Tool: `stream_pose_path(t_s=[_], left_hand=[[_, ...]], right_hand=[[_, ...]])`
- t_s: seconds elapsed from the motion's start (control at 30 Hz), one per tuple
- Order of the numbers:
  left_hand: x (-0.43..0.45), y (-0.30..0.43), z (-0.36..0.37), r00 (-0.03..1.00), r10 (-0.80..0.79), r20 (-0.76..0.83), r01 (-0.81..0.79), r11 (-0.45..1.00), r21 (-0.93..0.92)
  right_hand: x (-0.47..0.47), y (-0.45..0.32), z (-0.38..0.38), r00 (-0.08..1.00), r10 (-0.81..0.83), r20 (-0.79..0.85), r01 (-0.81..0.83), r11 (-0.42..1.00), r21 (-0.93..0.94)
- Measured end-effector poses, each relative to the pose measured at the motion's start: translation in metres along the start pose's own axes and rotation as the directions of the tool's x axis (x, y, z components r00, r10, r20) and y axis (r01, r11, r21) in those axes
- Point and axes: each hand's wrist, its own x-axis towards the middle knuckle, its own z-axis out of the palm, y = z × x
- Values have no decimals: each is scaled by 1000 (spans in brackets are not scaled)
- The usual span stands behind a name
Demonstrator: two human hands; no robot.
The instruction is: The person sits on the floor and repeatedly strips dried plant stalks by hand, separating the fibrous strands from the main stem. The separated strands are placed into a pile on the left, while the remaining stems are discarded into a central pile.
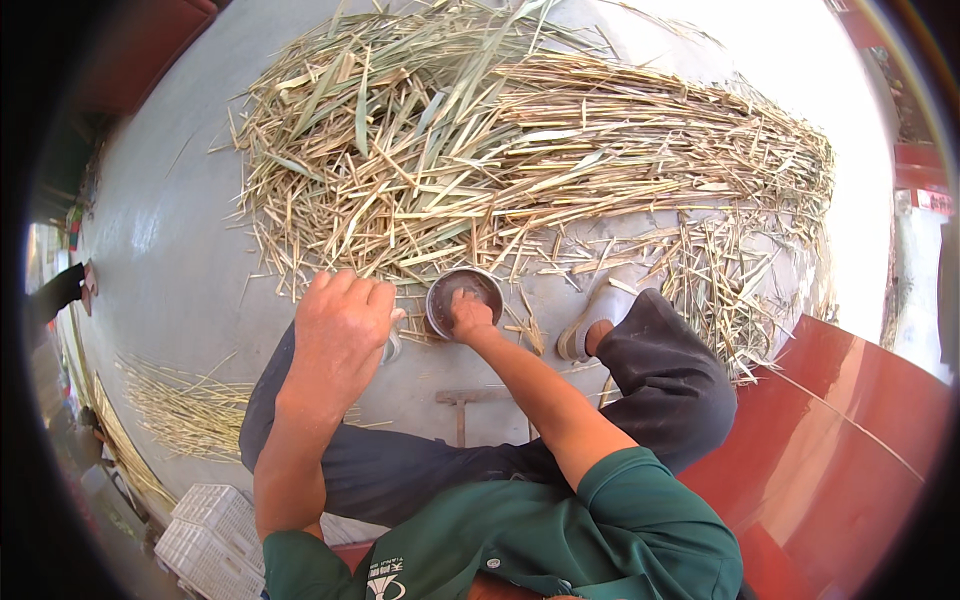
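A small round metal bowl (pixel 491 289) of murky brownish water stands on the floor between my feet. My right hand (pixel 471 311) reaches down inside it, fingertips at the water; whether they pinch anything is hidden. To the left of the bowl, my left hand (pixel 341 322) is raised with its fingers curled and its back towards me. A small pale tip shows beside its thumb side, and its palm is hidden. Just beyond the bowl lies a heap of short cut straw-like pieces and dry leaves (pixel 337 202).
Long dry stalks (pixel 637 135) spread to the right of the heap. A thinner bundle of stalks (pixel 187 420) lies at left, near white plastic crates (pixel 214 536). Red panels (pixel 840 450) stand at right. A T-shaped bar (pixel 459 416) lies below the bowl. Another person's dark-clothed limb (pixel 64 292) shows far left.
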Motion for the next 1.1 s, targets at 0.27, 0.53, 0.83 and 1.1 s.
stream_pose_path(t_s=[0.27,0.53,0.83,1.1], left_hand=[[21,10,-1,997,72,-39,-74,997,-35],[31,23,-4,993,113,16,-112,993,-46],[40,31,1,990,105,90,-96,991,-97],[39,24,3,987,87,135,-74,992,-99]], right_hand=[[20,26,-43,897,-256,359,-94,684,723],[28,131,-143,991,-61,116,-128,-237,963],[108,237,-118,663,743,88,362,-421,832],[90,266,-132,839,540,-63,449,-624,639]])
